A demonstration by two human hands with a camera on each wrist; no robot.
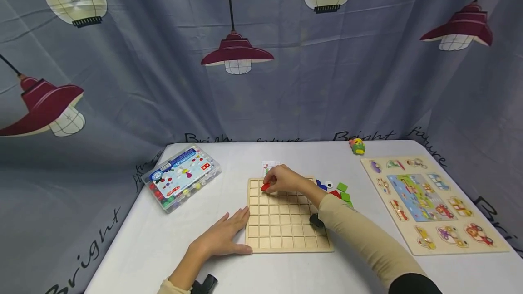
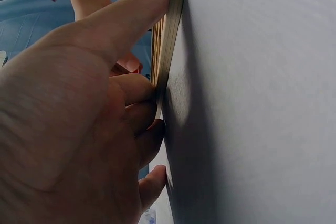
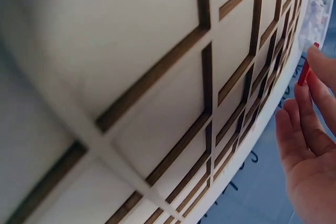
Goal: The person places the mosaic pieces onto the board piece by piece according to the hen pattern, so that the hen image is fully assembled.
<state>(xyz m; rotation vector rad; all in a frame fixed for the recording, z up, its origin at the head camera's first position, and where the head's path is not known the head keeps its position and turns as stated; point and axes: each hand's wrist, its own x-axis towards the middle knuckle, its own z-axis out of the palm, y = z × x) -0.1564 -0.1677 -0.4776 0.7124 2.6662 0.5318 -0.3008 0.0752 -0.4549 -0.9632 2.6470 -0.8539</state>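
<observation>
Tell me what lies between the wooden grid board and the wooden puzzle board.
In the head view, green squares, a red piece, a blue piece and a round white piece lie nearer the grid board. The right sleeve passes over that stretch.

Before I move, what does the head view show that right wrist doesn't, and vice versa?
Only the head view: the left grip against the left edge of the grid board, green tiles, a picture puzzle and a toy.
Only the right wrist view: the palm side of the right grip, and dark cell walls up close.
Both: that grip pinching a red piece, the grid board and the clear case.
</observation>
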